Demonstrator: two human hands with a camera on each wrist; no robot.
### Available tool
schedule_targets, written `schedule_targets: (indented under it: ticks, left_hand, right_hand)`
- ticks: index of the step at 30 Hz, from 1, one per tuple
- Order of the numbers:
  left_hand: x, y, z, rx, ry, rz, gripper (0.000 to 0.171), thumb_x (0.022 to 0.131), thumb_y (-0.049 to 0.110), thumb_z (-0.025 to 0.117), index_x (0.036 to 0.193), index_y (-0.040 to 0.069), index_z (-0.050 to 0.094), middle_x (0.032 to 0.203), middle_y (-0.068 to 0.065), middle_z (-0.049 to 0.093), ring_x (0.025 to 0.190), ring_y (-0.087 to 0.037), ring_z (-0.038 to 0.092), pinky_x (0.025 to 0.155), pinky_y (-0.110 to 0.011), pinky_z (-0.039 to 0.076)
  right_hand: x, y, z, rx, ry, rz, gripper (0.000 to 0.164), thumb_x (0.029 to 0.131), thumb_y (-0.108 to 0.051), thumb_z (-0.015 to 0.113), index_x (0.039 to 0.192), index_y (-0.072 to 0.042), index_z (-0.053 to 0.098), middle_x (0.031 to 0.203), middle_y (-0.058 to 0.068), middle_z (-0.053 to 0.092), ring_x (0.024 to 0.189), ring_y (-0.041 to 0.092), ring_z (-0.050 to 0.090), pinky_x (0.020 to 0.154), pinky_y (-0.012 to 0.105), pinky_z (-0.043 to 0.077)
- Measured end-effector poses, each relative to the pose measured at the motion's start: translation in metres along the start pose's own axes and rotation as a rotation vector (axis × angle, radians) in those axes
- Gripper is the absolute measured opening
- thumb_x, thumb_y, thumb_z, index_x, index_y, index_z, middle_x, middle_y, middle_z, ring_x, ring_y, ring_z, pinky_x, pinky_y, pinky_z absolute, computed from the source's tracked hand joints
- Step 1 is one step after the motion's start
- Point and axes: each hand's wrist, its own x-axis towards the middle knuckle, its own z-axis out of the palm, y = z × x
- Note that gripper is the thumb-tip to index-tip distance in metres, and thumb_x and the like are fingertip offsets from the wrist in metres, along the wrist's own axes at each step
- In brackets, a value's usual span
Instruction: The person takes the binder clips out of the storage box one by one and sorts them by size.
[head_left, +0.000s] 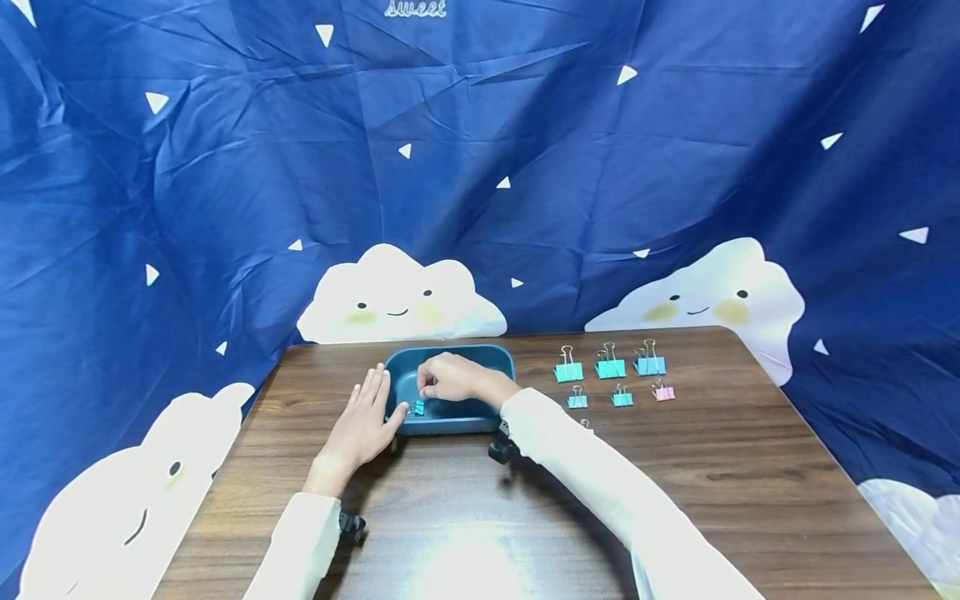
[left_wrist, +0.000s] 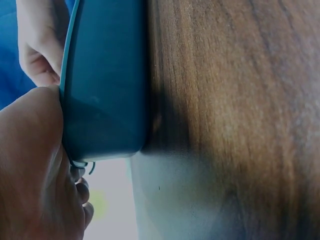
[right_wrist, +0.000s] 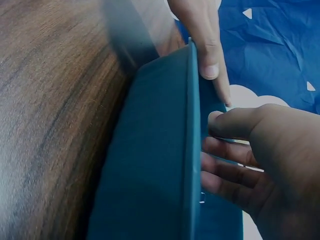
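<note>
A dark teal plastic bin (head_left: 450, 427) stands near the back of the table. My left hand (head_left: 360, 429) rests on its left end, fingers straight along the rim and the thumb over the near corner. My right hand (head_left: 453, 377) is inside the bin, fingers loosely bent. In the right wrist view, a gap shows between the right thumb (right_wrist: 227, 124) and forefinger, with nothing visible in it. Below those fingertips, a small teal binder clip (head_left: 418, 407) lies on the bin's floor, close to the left thumb. The near wall hides most of the inside from both wrist views.
Right of the bin stand large binder clips, including a teal one (head_left: 568, 372) and a blue one (head_left: 650, 365). In front of them sit smaller clips, one of them pink (head_left: 663, 392). Another clip (head_left: 587, 427) is partly hidden by the right sleeve (head_left: 600, 475).
</note>
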Motion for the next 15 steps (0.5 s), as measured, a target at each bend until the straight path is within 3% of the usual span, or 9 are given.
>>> schedule_targets:
  ticks: [6,15]
  left_hand:
    - [0.001,-0.001,0.001,-0.012,0.005,0.007,0.079,0.113,0.045,0.046,0.167,-0.007,0.019,0.177,-0.025,0.012,0.166,-0.042,0.014,0.134,-0.06,0.016]
    - [0.0,-0.002,0.001,-0.013,-0.003,0.012,0.08,0.113,0.048,0.042,0.167,-0.007,0.019,0.178,-0.024,0.011,0.166,-0.04,0.012,0.135,-0.06,0.017]
  right_hand:
    - [0.007,-0.003,0.007,-0.03,-0.027,0.029,0.007,0.104,-0.017,0.07,0.105,-0.014,0.076,0.106,-0.002,0.074,0.098,0.01,0.068,0.092,0.028,0.058]
    - [0.011,-0.01,0.017,-0.069,-0.108,0.061,0.027,0.105,-0.022,0.069,0.13,-0.011,0.071,0.13,0.005,0.073,0.124,0.019,0.068,0.108,0.036,0.056]
